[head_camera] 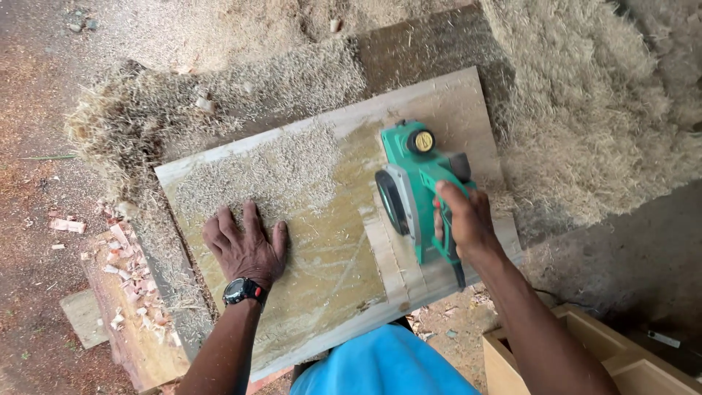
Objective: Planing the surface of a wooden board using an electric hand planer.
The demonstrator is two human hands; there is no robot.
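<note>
Wood shavings (599, 124) heaped all around, biggest pile off the board's far-right side, a thinner layer over the board's far-left part.

Wooden board (322, 256): wide flat panel on a low support. Looks stiff and fairly heavy; loose chips probably make the face slippery. Freshly cut lighter strip on the right side.

Open wooden box (621, 358) at lower right, apart from the board.

Electric planer (417, 183): green body, yellow depth knob at the front, sitting sole-down on the board's right side. Judged dense and rigid; the rear handle is the grip point, the knob a possible second hold.

Right hand (464, 223): fingers wrapped closed around the planer's rear handle.

Left hand (245, 245): flat, fingers spread, palm down on the board among the shavings, holding nothing. Black wristwatch (241, 290) on that wrist.
</note>
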